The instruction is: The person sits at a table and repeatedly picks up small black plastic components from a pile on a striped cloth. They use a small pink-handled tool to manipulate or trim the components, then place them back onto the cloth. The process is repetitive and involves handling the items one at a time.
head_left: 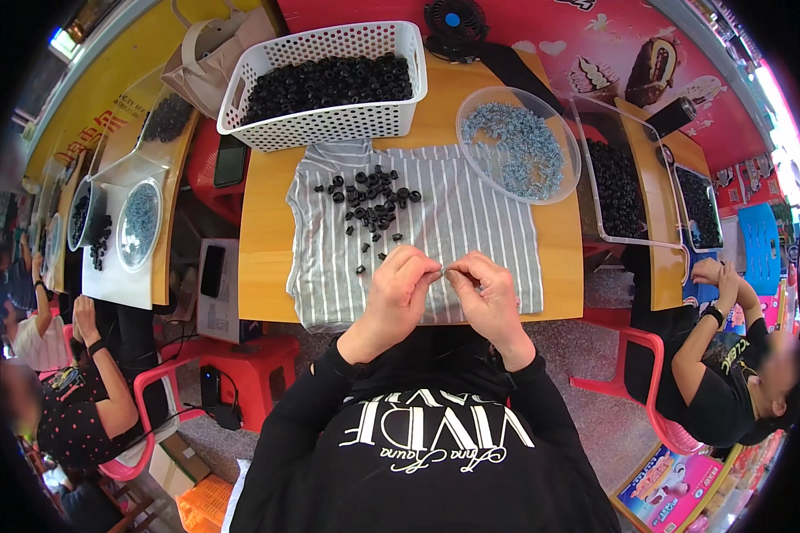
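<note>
My left hand (400, 289) and my right hand (486, 295) meet over the near part of a grey striped cloth (471, 204). Both are closed in a pinch, fingertips almost touching. Whatever small piece sits between them is too small to name. Just beyond my left hand, a loose pile of small black ring-shaped parts (373, 200) lies on the cloth. Behind it stands a white perforated basket (329, 135) filled with similar black parts (329, 89). To the far right, a round clear tub (464, 133) holds many small clear-bluish pieces (517, 147).
A small black fan (456, 25) stands at the table's back edge. Clear bins of black parts (615, 191) flank the right side. People sit at tables left and right. A red stool (256, 377) with a black device (218, 395) stands at lower left.
</note>
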A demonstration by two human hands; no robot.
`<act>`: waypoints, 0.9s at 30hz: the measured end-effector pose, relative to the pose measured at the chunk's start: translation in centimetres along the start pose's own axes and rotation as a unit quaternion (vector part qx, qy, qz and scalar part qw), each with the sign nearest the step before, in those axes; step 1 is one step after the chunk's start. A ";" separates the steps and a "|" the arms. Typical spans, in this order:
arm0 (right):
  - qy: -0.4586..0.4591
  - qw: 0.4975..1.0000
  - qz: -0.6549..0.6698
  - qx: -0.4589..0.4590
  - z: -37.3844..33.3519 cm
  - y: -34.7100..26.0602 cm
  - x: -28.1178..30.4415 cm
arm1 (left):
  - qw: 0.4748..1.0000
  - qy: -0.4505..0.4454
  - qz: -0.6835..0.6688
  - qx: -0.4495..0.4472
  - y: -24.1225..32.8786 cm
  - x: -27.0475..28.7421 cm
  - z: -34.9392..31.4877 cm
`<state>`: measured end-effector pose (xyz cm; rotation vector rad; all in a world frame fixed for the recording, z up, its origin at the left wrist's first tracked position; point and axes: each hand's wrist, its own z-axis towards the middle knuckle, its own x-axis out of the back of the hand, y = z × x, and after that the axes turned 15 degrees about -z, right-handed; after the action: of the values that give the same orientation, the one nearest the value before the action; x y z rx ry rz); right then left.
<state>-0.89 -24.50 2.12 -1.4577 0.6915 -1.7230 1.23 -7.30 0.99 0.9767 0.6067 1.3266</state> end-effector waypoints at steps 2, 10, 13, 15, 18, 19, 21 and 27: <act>0.000 1.000 0.001 -0.006 -0.1 0.2 -0.1 | 1.000 -0.003 0.009 -0.019 0.1 -0.1 -0.1; 0.001 0.997 0.031 -0.068 -0.6 0.3 -1.0 | 0.999 0.009 0.032 -0.041 0.4 -0.5 -0.5; 0.060 0.998 -0.002 0.001 -0.6 0.1 -1.7 | 0.999 0.026 0.025 -0.034 0.3 -0.8 -0.6; 0.093 0.994 -0.034 0.045 -0.6 0.1 -2.0 | 0.999 0.036 0.029 -0.021 0.3 -0.9 -0.7; 0.119 0.986 -0.081 0.082 -0.6 0.4 -2.3 | 0.999 0.039 0.022 0.007 0.2 -0.9 -0.8; 0.124 0.985 -0.087 0.082 -0.6 0.3 -2.1 | 0.999 0.036 0.011 0.017 0.1 -1.2 -0.7; 0.142 0.979 -0.107 0.096 -0.4 0.1 -2.0 | 0.997 0.035 -0.023 0.067 0.4 -1.0 -0.6; 0.165 0.939 -0.231 0.192 -0.4 -0.3 -1.2 | 0.970 0.019 -0.120 0.209 0.8 -0.5 -0.6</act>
<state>-1.22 -23.36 1.56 -1.1200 0.1498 -2.3440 0.19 -7.71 1.33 1.1748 1.0287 1.0218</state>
